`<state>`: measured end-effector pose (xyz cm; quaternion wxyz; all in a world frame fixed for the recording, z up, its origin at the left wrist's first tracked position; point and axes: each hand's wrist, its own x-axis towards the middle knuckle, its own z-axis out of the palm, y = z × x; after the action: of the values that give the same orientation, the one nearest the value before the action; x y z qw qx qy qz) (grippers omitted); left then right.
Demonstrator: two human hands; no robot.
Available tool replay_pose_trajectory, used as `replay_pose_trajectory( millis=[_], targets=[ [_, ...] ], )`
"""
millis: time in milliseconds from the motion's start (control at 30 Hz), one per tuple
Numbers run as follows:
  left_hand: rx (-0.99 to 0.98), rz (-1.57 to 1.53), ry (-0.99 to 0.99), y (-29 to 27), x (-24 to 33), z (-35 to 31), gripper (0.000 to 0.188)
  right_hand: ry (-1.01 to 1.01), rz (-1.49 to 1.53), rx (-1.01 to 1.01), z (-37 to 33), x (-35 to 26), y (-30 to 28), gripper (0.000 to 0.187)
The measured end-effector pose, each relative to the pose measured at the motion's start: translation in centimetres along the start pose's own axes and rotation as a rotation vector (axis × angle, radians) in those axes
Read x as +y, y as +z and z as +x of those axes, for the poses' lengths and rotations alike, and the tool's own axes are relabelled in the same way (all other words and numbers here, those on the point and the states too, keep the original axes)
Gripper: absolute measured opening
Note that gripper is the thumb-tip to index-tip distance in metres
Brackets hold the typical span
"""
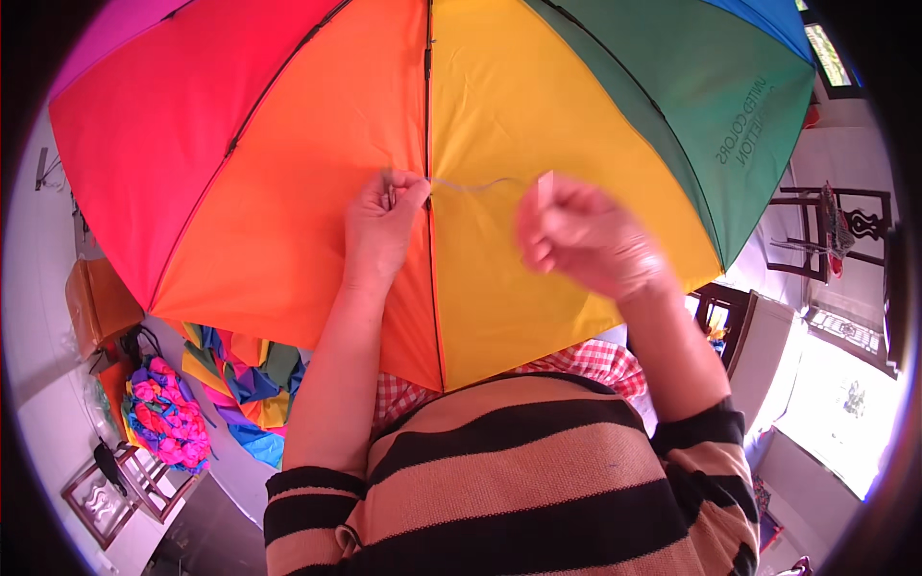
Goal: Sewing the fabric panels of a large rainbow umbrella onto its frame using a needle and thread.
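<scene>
So from my end the whole top of the view is filled by an open rainbow umbrella, panels going pink, red, orange, yellow, green and a sliver of blue, with the dark ribs showing along the seams. My left hand is up against the canopy right at the seam between the orange and yellow panels, fingers pinched together on what looks like a small needle or the end of a thread, touching the fabric. A thin pale thread runs from that pinch across the yellow panel to my right hand, which is a bit blurred but closed up, thumb and fingers gripping the other end of the thread, held just off the fabric. Both forearms come up from the bottom, with my tan and black striped sweater below. Under the umbrella edge there's red checked cloth. Off to the lower left, a heap of coloured umbrella fabric and a bundle of pink and blue pieces sit near a small wooden stool. Dark wooden chairs stand on the right.
</scene>
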<state>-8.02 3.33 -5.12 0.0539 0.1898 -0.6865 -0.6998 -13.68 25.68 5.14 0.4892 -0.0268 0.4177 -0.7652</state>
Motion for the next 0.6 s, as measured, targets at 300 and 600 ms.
replay_pose_trajectory(
  millis=[300, 600],
  targets=[
    [0.252, 0.323, 0.322, -0.3, 2.9, -2.3, 0.029, 0.121, 0.391, -0.161, 3.2, 5.0, 1.6, 0.015],
    [0.068, 0.607, 0.513, -0.2, 6.8, -8.5, 0.046, 0.128, 0.521, -0.167, 3.5, 5.1, 1.8, 0.014]
  ],
)
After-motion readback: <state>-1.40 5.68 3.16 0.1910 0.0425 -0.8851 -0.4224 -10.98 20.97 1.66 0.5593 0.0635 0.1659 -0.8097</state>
